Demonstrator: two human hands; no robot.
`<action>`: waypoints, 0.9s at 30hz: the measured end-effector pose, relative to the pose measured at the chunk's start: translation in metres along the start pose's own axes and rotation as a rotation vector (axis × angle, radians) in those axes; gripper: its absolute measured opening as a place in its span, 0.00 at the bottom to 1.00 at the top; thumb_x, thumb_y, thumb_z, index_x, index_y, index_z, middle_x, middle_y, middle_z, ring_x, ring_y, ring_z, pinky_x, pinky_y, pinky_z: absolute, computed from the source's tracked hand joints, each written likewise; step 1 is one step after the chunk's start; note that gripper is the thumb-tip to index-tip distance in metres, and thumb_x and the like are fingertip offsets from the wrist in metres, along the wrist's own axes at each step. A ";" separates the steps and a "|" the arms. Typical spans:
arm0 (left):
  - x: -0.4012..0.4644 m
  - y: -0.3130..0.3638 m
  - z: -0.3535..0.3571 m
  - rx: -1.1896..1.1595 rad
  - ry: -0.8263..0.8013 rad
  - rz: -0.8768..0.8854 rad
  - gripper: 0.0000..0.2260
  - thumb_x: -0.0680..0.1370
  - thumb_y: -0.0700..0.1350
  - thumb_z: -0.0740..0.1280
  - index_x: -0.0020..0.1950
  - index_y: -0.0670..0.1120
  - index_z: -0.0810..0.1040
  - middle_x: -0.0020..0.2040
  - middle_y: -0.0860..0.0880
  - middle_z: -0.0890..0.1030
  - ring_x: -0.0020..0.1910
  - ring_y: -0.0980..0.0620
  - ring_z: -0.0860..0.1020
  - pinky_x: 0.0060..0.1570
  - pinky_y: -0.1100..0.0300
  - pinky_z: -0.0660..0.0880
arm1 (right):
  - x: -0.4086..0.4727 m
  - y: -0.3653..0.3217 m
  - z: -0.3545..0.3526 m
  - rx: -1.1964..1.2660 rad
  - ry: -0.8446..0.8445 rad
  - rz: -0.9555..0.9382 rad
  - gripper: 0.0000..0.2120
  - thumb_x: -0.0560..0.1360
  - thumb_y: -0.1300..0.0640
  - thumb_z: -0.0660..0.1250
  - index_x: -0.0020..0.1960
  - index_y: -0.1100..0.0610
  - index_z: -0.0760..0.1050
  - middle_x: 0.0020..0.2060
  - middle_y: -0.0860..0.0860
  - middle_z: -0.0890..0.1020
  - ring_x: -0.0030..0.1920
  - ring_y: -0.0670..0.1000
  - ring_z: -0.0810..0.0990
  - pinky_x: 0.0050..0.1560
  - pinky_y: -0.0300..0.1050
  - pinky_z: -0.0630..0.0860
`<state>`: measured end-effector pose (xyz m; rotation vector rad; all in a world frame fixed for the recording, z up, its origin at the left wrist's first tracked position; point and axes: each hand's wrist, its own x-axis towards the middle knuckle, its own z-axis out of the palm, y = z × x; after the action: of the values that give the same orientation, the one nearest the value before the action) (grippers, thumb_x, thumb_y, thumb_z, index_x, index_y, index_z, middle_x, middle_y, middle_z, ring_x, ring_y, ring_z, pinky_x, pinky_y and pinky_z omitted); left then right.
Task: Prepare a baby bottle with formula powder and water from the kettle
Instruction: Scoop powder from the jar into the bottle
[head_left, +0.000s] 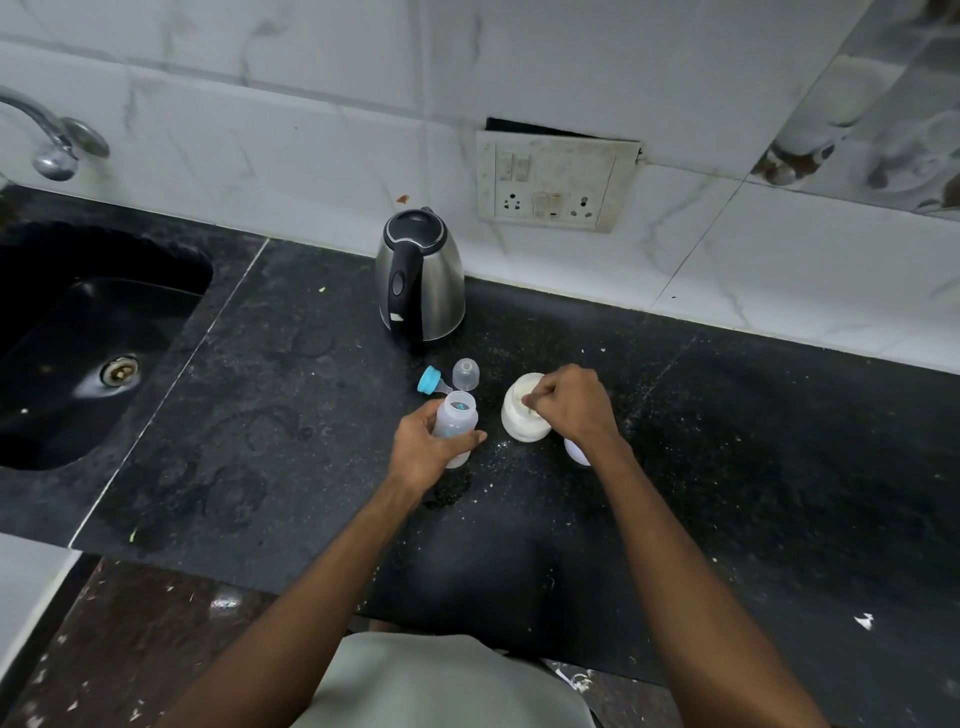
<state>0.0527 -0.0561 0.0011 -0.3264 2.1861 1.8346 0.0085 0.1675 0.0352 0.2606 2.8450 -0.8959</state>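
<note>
Your left hand (423, 453) grips the open baby bottle (455, 422) from its left side, fingers curled round the back and thumb stretched across the front, so the bottle stands upright on the black counter (291, 415) with its mouth uncovered. Something blue shows inside through the clear wall – too small to tell what it is.

Your right hand (569, 402) sits over the open formula jar (522, 415), a squat white tub just to the right of the bottle, the two not touching. The fingers are curled tight into a pinch at the jar's mouth, and a pale sliver shows at the fingertips; it may be a scoop handle, but you cannot be sure from this view. Pale powder is visible inside the jar. Below your right wrist a white rounded thing (576, 452), possibly the jar's lid, lies on the counter, half hidden by your arm.

Behind the bottle lie its parts – the teat with its blue ring (434, 382) on its side, and the clear dome cap (466, 374) standing just beside it. Further back the steel kettle (421, 278) with black lid and handle stands near the tiled wall, lid down, well apart from both hands. White specks of powder dot the counter between bottle and jar. A black sink (98, 338) sits at the far left, a tap (52, 140) above it, and a switchboard (553, 182) on the wall to the right of the kettle
</note>
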 end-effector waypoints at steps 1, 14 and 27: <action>0.000 0.001 0.000 -0.003 0.001 0.004 0.25 0.69 0.43 0.83 0.64 0.46 0.80 0.57 0.51 0.85 0.56 0.52 0.83 0.56 0.57 0.80 | 0.000 -0.003 -0.001 -0.004 -0.002 -0.008 0.04 0.70 0.52 0.76 0.39 0.51 0.88 0.42 0.49 0.88 0.46 0.54 0.85 0.49 0.50 0.82; -0.002 0.005 -0.002 -0.024 0.001 0.016 0.23 0.69 0.43 0.83 0.61 0.48 0.80 0.56 0.51 0.85 0.55 0.52 0.83 0.52 0.60 0.79 | 0.007 -0.007 -0.023 0.168 -0.049 0.047 0.07 0.71 0.57 0.79 0.38 0.60 0.87 0.39 0.53 0.88 0.43 0.51 0.85 0.50 0.52 0.82; -0.001 -0.001 -0.001 -0.001 0.005 0.009 0.25 0.69 0.44 0.83 0.64 0.45 0.80 0.58 0.49 0.85 0.58 0.47 0.83 0.60 0.50 0.81 | -0.001 0.016 -0.026 0.599 0.038 0.283 0.04 0.72 0.58 0.79 0.41 0.58 0.87 0.43 0.48 0.87 0.49 0.47 0.83 0.50 0.45 0.76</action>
<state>0.0542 -0.0569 0.0002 -0.3223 2.1938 1.8423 0.0105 0.1955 0.0472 0.7262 2.4027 -1.6540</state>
